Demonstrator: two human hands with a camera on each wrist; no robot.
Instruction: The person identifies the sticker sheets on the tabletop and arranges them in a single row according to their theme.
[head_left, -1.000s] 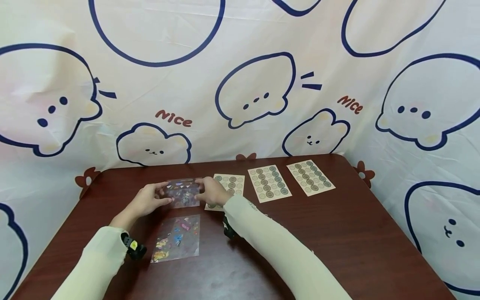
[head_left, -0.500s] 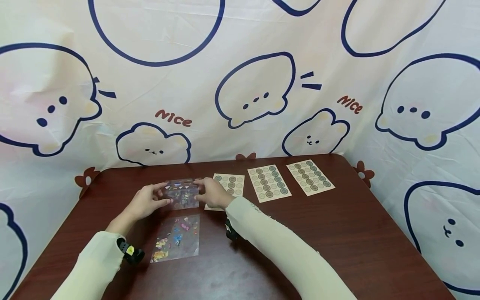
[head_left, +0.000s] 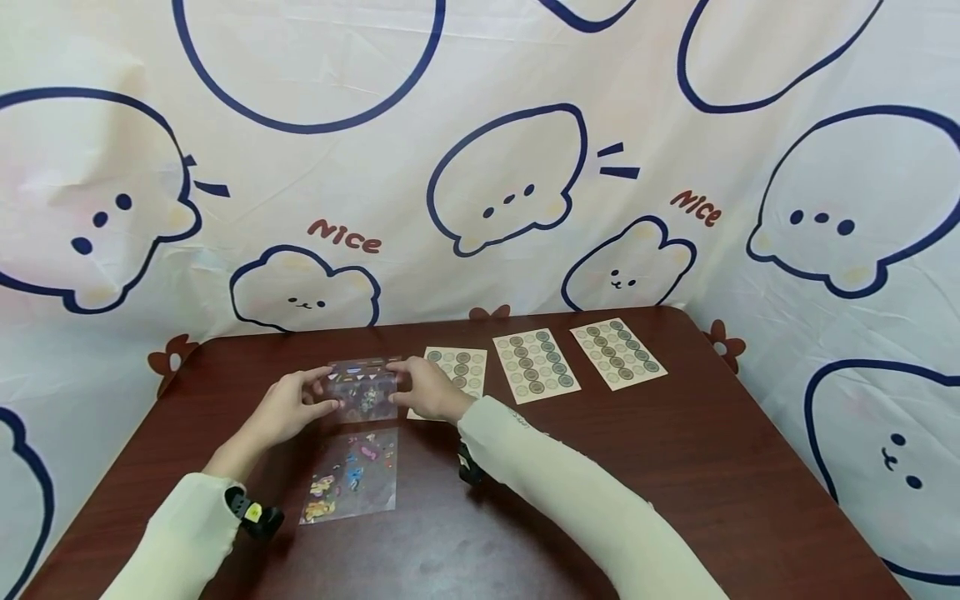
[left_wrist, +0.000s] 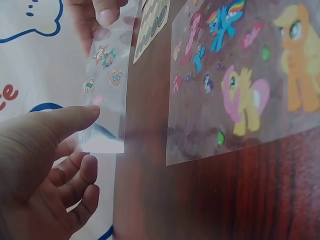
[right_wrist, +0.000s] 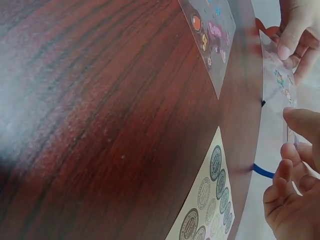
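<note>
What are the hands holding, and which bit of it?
A clear sticker sheet, pinched at opposite side edges: the left hand at its left edge, the right hand at its right.

And look at those long, pale cream sleeves, left [head_left: 176, 537] and right [head_left: 585, 483], small dark lettering near the right cuff! Left hand [head_left: 287, 406] bare, right hand [head_left: 429, 390] bare; black wrist units, left [head_left: 258, 517] yellow-patched, right [head_left: 469, 467] half hidden.
</note>
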